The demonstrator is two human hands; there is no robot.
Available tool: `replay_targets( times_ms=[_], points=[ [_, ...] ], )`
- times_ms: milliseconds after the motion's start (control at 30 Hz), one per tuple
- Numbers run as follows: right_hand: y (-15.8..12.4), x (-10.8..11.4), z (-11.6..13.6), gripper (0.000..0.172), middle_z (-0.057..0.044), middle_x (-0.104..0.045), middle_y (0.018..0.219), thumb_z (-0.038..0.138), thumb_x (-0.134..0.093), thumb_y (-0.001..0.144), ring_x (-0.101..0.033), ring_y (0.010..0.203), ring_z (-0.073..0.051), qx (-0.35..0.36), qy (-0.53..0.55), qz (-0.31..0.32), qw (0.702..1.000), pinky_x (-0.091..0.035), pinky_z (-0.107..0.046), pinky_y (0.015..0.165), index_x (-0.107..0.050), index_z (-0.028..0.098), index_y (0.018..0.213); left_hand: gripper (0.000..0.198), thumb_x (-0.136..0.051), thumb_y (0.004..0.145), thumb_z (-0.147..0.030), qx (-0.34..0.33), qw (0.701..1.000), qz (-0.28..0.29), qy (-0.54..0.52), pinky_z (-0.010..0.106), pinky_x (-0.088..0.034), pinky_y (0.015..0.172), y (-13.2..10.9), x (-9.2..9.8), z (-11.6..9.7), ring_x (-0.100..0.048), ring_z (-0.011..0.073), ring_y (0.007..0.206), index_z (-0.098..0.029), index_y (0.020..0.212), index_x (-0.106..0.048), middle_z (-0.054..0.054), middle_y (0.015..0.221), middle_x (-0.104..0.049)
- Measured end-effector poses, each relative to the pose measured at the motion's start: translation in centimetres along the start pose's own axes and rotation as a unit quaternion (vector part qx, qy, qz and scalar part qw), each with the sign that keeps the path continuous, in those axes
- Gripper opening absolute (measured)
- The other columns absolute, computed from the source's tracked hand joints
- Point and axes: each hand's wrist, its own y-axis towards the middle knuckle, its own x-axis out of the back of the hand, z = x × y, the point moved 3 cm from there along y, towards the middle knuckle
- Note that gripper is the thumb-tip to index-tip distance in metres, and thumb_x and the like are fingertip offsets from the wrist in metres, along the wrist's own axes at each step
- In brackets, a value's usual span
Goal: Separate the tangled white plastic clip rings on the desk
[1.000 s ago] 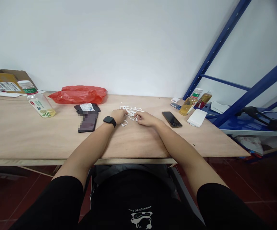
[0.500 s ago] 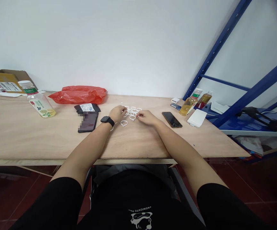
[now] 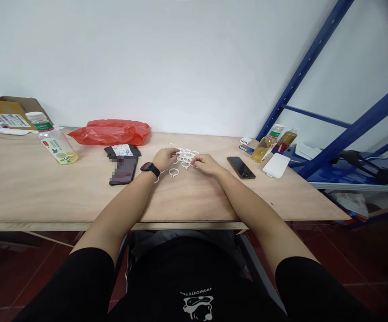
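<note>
Several thin white plastic rings (image 3: 187, 158), each with a small tab, lie in an overlapping cluster on the wooden table. My left hand (image 3: 165, 158), with a dark watch on its wrist, is at the cluster's left side, fingers curled and pinched on the edge of a white ring. From the right, my right hand (image 3: 205, 164) pinches at the rim of a ring on the near right side. The fingertips hide part of both holds. One loose ring (image 3: 174, 172) lies apart in front of the cluster, and another (image 3: 156, 180) is partly hidden by my left wrist.
Left of my hands lie a dark package (image 3: 124, 167) and a red plastic bag (image 3: 111, 132); a drink bottle (image 3: 57, 142) and a cardboard box (image 3: 15, 112) stand farther left. On the right are a phone (image 3: 241, 167), a white case (image 3: 276, 165), another bottle (image 3: 266, 145) and a blue rack (image 3: 314, 58).
Both hands stay in nearly the same places at the cluster of rings. The watch face now looks reddish where it was dark.
</note>
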Motion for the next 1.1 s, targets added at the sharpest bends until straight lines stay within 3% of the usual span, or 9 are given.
replay_targets(
  times_ms=[333,800,933,1100],
  points=[
    [0.0,0.0,0.2,0.022,0.0,-0.071,0.071,0.014,-0.051,0.072,-0.058,0.066,-0.013,0.006,-0.031,-0.001,0.999,-0.041,-0.023,0.066,-0.071,0.016,0.079,0.035,-0.051,0.089,-0.026,-0.016,0.997,0.021,0.068,0.029,-0.053,0.082,-0.3,0.7,-1.3,-0.07,0.0187,0.085,-0.017,0.118,-0.069,0.006,0.097,-0.077],
    [0.1,0.0,0.4,0.022,-0.001,-0.068,0.067,0.011,-0.049,0.071,-0.06,0.069,-0.015,0.038,-0.085,-0.01,0.996,-0.04,-0.023,0.067,-0.068,0.018,0.063,0.036,-0.054,0.087,-0.024,-0.009,0.998,0.031,0.055,0.028,-0.054,0.086,-0.4,0.7,-1.6,-0.071,0.0188,0.091,-0.017,0.118,-0.071,0.007,0.105,-0.076],
    [-0.1,-0.2,0.4,0.023,-0.001,-0.07,0.074,0.011,-0.049,0.073,-0.059,0.07,-0.014,0.039,-0.083,-0.016,0.996,-0.04,-0.023,0.068,-0.071,0.018,0.073,0.035,-0.056,0.086,-0.024,-0.017,0.997,0.04,0.063,0.029,-0.054,0.085,-0.3,0.7,-1.6,-0.071,0.0195,0.092,-0.018,0.117,-0.072,0.007,0.108,-0.075],
    [-0.2,-0.1,1.0,0.027,0.0,-0.07,0.08,0.017,-0.058,0.075,-0.058,0.07,-0.015,0.051,-0.123,-0.052,0.99,-0.04,-0.024,0.067,-0.072,0.02,0.098,0.035,-0.055,0.086,-0.022,-0.024,0.996,0.043,0.068,0.029,-0.054,0.086,-0.3,0.6,-1.7,-0.072,0.0197,0.092,-0.019,0.117,-0.072,0.007,0.107,-0.076]
  ],
)
